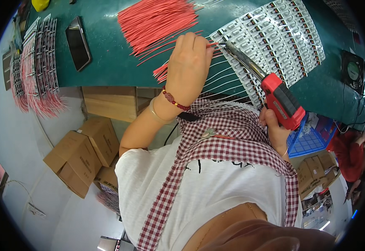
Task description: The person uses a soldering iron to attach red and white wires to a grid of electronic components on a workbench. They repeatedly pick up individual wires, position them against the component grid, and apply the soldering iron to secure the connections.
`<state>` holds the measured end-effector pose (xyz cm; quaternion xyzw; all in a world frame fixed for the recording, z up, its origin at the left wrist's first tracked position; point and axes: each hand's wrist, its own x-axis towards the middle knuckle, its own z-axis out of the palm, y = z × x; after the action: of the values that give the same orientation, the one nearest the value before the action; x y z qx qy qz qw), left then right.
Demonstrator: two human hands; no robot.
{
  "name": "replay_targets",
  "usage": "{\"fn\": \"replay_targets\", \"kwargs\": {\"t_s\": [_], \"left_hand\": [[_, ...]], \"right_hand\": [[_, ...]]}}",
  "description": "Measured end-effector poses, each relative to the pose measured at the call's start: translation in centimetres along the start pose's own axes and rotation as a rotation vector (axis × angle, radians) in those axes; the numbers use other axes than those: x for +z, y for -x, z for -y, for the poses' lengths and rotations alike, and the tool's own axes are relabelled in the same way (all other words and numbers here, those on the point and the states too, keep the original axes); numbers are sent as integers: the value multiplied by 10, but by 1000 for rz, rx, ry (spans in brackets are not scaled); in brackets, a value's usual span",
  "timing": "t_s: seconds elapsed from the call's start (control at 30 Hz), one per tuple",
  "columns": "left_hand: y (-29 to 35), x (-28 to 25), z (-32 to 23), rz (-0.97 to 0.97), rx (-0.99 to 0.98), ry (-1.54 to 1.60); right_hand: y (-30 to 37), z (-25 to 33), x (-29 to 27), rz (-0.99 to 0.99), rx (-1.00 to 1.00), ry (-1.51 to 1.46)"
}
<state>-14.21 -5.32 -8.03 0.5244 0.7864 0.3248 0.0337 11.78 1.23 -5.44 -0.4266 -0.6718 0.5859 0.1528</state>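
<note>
Here's the green table point(103, 77) beneath, circuit boards point(274, 37) spread across it! Red wires point(159, 23) heap up left of the boards. My right hand point(274, 127) is wrapped round the soldering gun point(285, 102), tip at the boards' left edge, where my left hand point(188, 62) pinches a red wire point(212, 44).

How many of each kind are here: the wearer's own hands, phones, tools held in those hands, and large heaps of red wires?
Wearer's own hands, left hand and right hand: 2
Phone: 1
Red-and-black tool in the right hand: 1
Large heap of red wires: 1
Total: 5
</note>
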Motion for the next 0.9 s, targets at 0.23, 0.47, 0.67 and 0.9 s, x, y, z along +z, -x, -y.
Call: {"fn": "replay_targets", "kwargs": {"t_s": [0.23,0.47,0.67,0.9], "left_hand": [[-3,3,-1,6,15,-35],[-5,2,-2,35,0,-36],[-6,2,-1,30,7,-49],[-6,-4,-3,15,3,-42]], "right_hand": [[2,-8,-2,48,-54,165],[5,-5,-3,-7,-19,75],[6,-5,-3,-4,42,24],[5,-2,-1,-25,-16,10]]}}
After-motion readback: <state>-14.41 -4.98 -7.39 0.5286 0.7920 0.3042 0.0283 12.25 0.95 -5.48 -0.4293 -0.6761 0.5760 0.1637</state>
